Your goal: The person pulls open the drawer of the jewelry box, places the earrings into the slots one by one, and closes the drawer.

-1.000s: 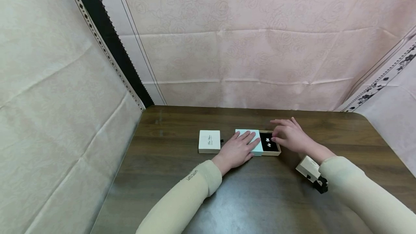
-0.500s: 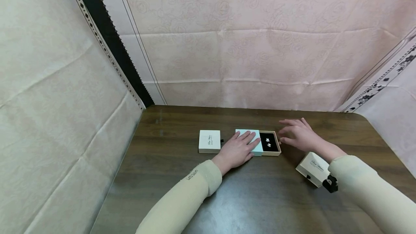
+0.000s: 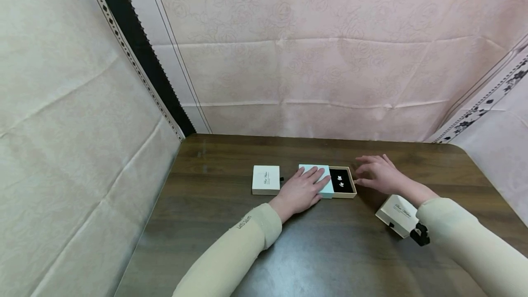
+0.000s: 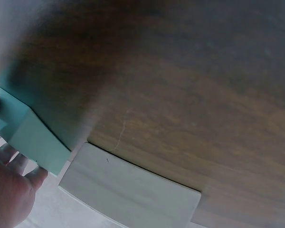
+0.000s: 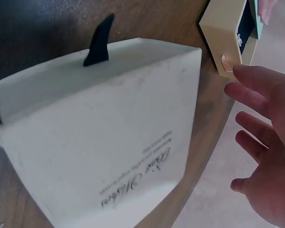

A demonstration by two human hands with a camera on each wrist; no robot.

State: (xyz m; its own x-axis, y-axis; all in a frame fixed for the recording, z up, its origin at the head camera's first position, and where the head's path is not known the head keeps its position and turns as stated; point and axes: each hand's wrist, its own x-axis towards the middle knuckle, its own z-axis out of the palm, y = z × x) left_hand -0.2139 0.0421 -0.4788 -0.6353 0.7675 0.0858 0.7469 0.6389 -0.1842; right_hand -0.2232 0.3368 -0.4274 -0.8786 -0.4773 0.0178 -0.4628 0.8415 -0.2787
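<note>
In the head view, a light blue slide-out jewelry box (image 3: 326,188) lies on the table, its beige drawer (image 3: 344,195) pulled out to the right. Two small white earrings (image 3: 340,181) sit on the drawer's black insert. My left hand (image 3: 300,191) rests flat across the blue sleeve with fingers spread. At the drawer's right end is my right hand (image 3: 377,175), fingers loosely bent and apart. The right wrist view shows its thumb (image 5: 256,78) right at the small pull tab (image 5: 225,62) on the drawer's end.
A white lettered box (image 3: 266,178) with a black tab lies left of the blue one. Another white box (image 3: 397,214), with a black ribbon, sits under my right wrist. The wooden table (image 3: 231,242) meets cloth hangings (image 3: 309,81) behind and beside it.
My right hand has moved right, from over the drawer's insert to its outer end, uncovering the earrings and more of the white box below. The left hand has stayed put.
</note>
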